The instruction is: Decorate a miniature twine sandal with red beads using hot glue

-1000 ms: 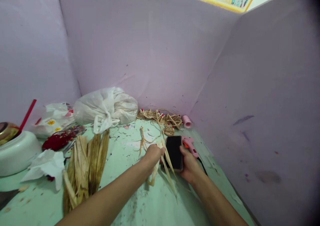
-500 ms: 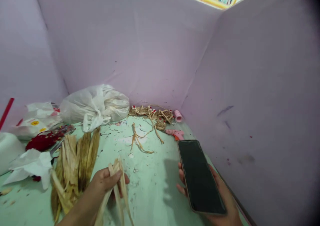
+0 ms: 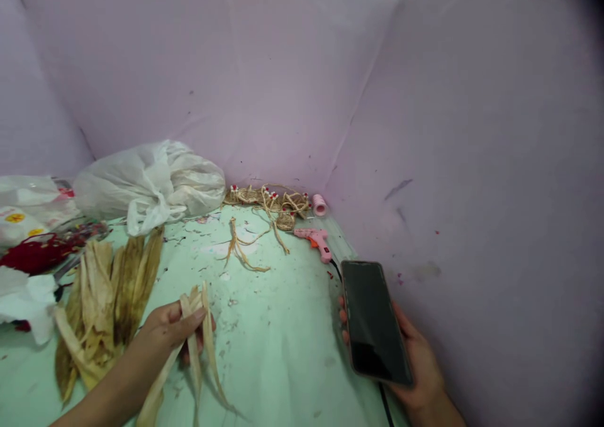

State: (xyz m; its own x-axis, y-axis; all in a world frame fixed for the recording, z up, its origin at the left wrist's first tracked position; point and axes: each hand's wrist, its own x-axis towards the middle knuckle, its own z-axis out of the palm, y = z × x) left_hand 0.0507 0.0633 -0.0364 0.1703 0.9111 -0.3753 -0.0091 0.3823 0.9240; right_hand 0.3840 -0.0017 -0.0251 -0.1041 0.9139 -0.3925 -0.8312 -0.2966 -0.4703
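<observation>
My left hand (image 3: pixel 182 332) is closed, pinching several pale dried husk strips (image 3: pixel 193 367) whose ends hang down toward me. My right hand (image 3: pixel 415 351) grips a smartphone (image 3: pixel 376 323) with a dark screen, fingers wrapped round its edges. A bundle of wider dried husk leaves (image 3: pixel 101 295) lies on the green table to the left of my left hand. Beyond the phone rests a pink glue gun (image 3: pixel 315 239) with a black cord. Farther back is a thin split strand (image 3: pixel 236 248) of the same dried fibre.
Braided fibre pieces with red and white bits (image 3: pixel 278 204) lie along the back wall beside a pink thread spool (image 3: pixel 319 205). A tied plastic bag (image 3: pixel 155 185), dark red yarn (image 3: pixel 33 254) and white tissue (image 3: pixel 28 298) sit at left. Lilac walls (image 3: pixel 472 163) close in the table.
The view has turned right, so the table things sit farther left. The phone has shifted right across the table, and the glue gun shows in full. Both hands keep their holds.
</observation>
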